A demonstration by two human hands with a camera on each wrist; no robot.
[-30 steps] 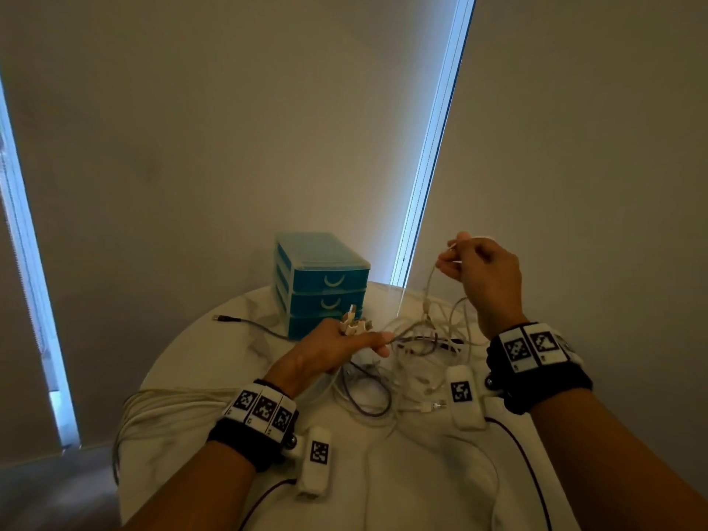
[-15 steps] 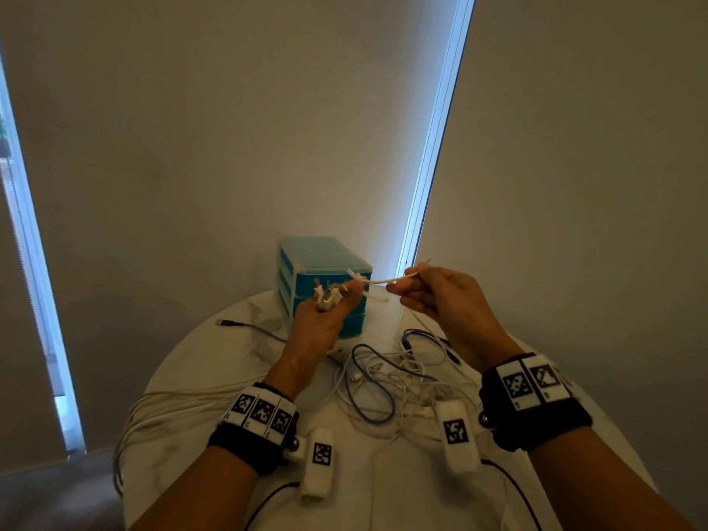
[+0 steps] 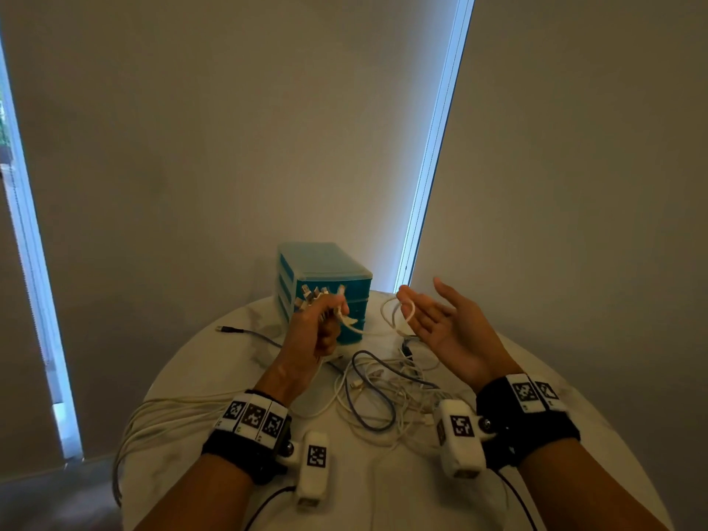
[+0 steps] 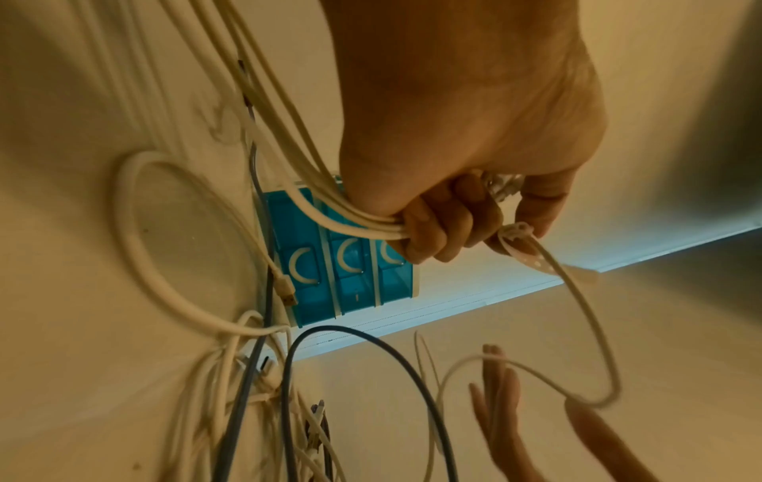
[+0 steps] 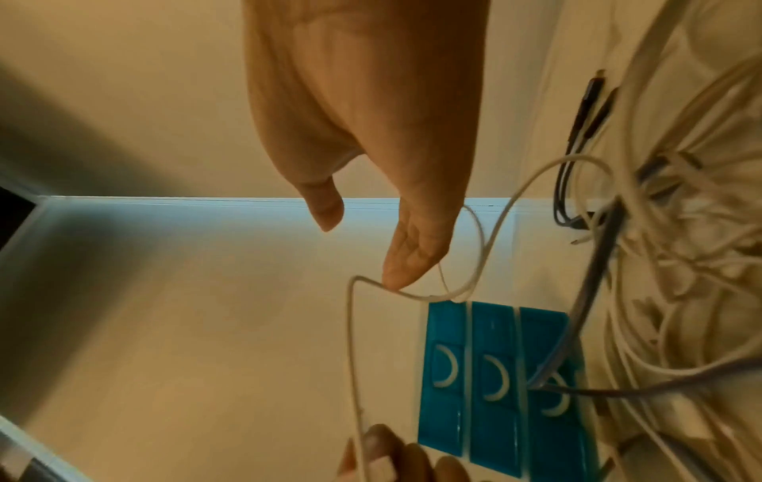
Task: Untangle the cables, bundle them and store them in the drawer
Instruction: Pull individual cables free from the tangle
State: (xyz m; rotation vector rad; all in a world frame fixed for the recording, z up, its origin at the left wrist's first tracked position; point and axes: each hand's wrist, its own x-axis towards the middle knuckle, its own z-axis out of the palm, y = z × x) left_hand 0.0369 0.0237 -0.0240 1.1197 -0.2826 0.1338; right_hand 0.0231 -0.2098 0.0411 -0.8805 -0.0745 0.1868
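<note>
1. My right hand (image 3: 446,331) has let go of its pinch. Half a second back its thumb and forefinger were nipping a thin white cable drawn taut toward my left; now the palm is turned up, fingers straight and spread. That white cable (image 3: 398,314) only hangs in a slack loop over the forefinger, as the right wrist view shows, with nothing curled round it.

2. My left hand (image 3: 318,331) stays fisted round the gathered cables, at the same height as before. The plug ends (image 3: 318,295) stick up out of the top of the fist, and the thumb and forefinger pinch the near end of the looped cable, where a perforated white tie strap (image 4: 519,251) shows in the left wrist view.

3. I read this as one more cable end passed into the left-hand bunch. The sorting is under way, not done.

4. Below and between my hands the tangle (image 3: 387,389) of white and dark blue cables lies on the table (image 3: 574,446), knotted together. More white cables (image 3: 153,423) trail from below my left wrist over the table edge.

5. The blue drawer unit (image 3: 329,277) stands just beyond my left fist, all three drawers closed as far as I can see. Nothing is stored yet.

6. My guess for the next move: the freed right hand goes down for another end in the tangle.
</note>
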